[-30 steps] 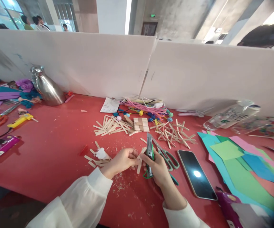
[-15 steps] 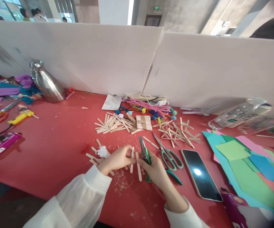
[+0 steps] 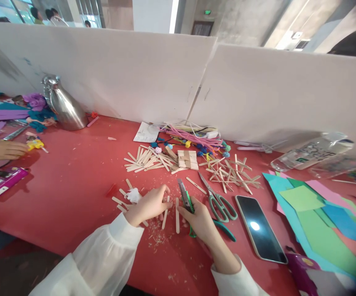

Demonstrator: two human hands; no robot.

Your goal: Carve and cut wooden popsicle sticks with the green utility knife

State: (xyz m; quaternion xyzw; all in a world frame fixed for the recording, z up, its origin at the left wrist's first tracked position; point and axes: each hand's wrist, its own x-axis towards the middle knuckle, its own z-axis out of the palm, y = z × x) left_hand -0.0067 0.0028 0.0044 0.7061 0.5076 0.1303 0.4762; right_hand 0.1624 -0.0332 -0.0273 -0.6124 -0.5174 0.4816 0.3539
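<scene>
My left hand pinches a wooden craft stick that points toward me. My right hand is closed around a green utility knife, its blade out and pointing away from me. A second craft stick is held between that hand's thumb and fingers, apart from the first. Wood shavings lie scattered on the red table below the hands. Partly under my left wrist are more loose sticks and a crumpled white piece.
Grey-green scissors, a phone and coloured paper lie to the right. Ahead are stick piles, a bundled stick stack and pipe cleaners. Another person's hand reaches toward a yellow glue gun, near a steel jug.
My left hand has shifted left, widening the gap between the two sticks, and its stick now leans. Another person's hand has come in from the left over the yellow glue gun.
</scene>
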